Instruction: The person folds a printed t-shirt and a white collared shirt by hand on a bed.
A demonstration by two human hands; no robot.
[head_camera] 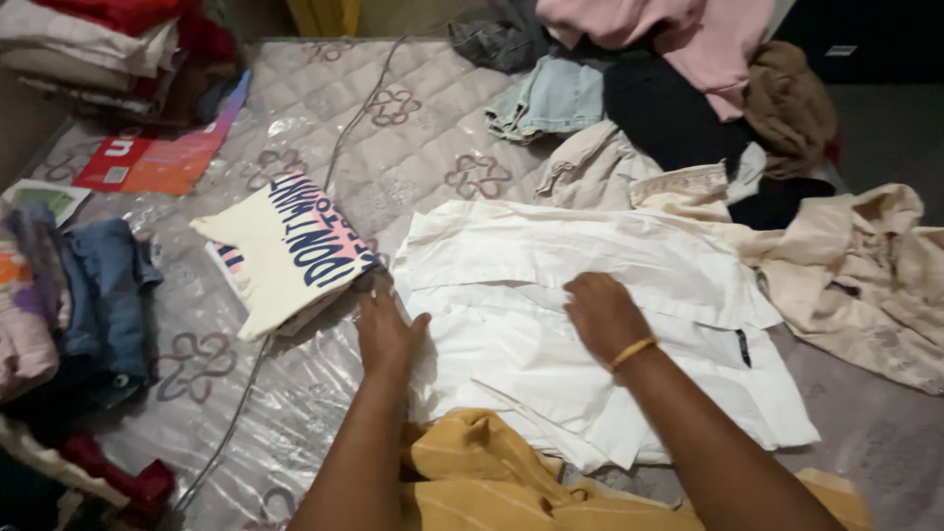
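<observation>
My left hand (385,332) lies flat, fingers spread, on the left edge of the white shirt (590,315), which is spread over the middle of the mattress (413,138). My right hand (602,313) presses palm-down on its centre, fingers curled loosely, pinching nothing. I judge the fold could slip on the mattress's plastic cover (it looks slick) and skew the layers. The folded cream printed shirt (290,251) sits just beside my left hand, a grey cable (344,138) runs under it, and the beige garment (865,275) overlaps the right side, crowding any sweep.
</observation>
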